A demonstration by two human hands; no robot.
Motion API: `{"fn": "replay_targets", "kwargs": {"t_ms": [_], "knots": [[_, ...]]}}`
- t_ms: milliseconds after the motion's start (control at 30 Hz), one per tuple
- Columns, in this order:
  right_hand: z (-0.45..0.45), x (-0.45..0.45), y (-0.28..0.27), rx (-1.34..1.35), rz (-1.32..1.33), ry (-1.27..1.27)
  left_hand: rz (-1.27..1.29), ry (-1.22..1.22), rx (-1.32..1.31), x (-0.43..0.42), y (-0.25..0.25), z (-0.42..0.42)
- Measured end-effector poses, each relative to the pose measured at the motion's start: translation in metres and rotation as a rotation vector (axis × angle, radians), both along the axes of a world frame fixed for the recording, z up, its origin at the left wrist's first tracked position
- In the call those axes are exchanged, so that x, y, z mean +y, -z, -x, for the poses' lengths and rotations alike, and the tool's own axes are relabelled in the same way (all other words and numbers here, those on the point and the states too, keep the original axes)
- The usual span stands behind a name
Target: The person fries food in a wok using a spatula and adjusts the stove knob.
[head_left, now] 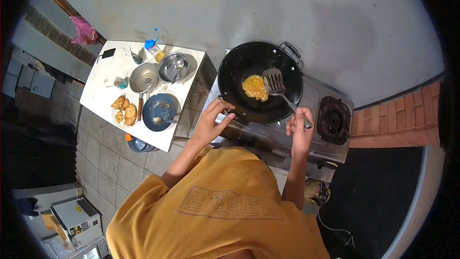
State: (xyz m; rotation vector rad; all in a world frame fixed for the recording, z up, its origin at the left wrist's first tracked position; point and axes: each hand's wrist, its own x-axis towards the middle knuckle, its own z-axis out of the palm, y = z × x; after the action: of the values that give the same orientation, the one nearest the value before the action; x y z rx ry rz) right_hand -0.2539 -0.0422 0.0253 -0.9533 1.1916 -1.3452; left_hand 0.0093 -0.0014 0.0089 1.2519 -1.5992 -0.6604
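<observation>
Nearest is the mustard shirt on the person cooking. The right hand has its fingers clamped round the handle of a slotted spatula; the left hand curls at the wok's rim, gripping or not I can't tell. The spatula's head touches yellow-orange food inside the wok, which sits on a gas stove. Leftward stands a white table.

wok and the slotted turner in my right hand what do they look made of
Wok: probably dark-coated metal, with a smooth black, slightly glossy finish and bright rivet-like dots. Slotted turner: likely smooth metal, perhaps stainless steel, given its grey sheen.
</observation>
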Motion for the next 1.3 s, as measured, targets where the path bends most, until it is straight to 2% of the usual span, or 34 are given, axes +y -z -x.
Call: {"fn": "replay_targets", "kwargs": {"t_ms": [100, 167, 333, 500, 667, 867, 1300], "knots": [[-0.013, 0.001, 0.001, 0.104, -0.013, -0.002, -0.024, 0.050, -0.036, -0.005, 0.006, -0.006], [-0.018, 0.000, 0.013, 0.158, -0.007, -0.045, 0.033, 0.057, -0.001, -0.009, 0.009, -0.006], [-0.040, 0.002, 0.014, 0.237, 0.039, -0.178, -0.022, 0.107, 0.010, -0.015, 0.002, -0.010], [-0.056, 0.003, 0.009, 0.327, -0.009, -0.194, -0.026, 0.124, -0.015, -0.014, 0.007, -0.017], [-0.064, 0.002, 0.003, 0.534, 0.031, -0.178, -0.032, 0.130, 0.063, -0.012, 0.014, -0.022], [-0.067, -0.005, 0.003, 0.647, 0.116, -0.168, -0.027, 0.154, 0.093, -0.016, 0.015, -0.026], [-0.082, -0.012, 0.009, 0.618, 0.127, -0.148, -0.050, 0.147, 0.098, -0.020, 0.021, -0.031]]}}
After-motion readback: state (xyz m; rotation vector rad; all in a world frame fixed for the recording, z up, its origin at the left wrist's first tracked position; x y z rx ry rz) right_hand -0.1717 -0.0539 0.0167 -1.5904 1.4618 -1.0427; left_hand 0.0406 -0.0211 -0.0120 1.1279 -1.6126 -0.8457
